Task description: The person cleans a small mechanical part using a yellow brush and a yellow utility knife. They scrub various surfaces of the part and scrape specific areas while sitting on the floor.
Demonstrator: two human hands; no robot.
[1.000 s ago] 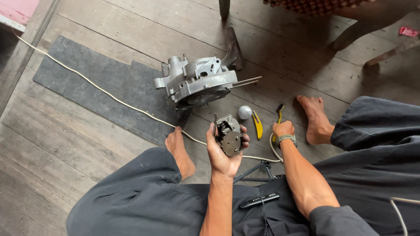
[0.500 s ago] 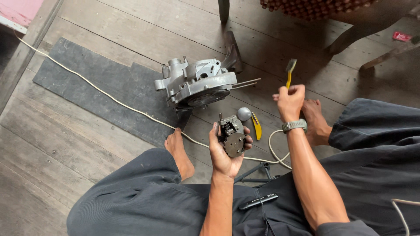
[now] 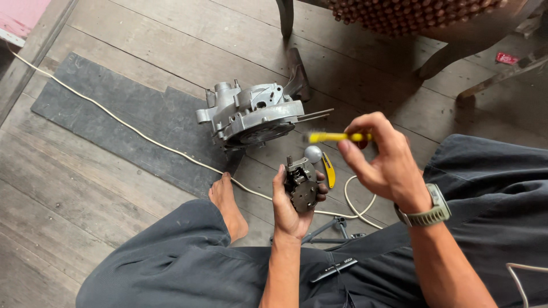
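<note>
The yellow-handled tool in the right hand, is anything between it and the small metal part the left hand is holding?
Nothing visible: the yellow-handled tool in the right hand hangs above the small metal part in the left hand, with open air between.

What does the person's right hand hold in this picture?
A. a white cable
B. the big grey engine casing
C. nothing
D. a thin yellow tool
D: the right hand is raised above the floor and grips a thin yellow tool, while the left hand holds a small dark metal part.
</note>
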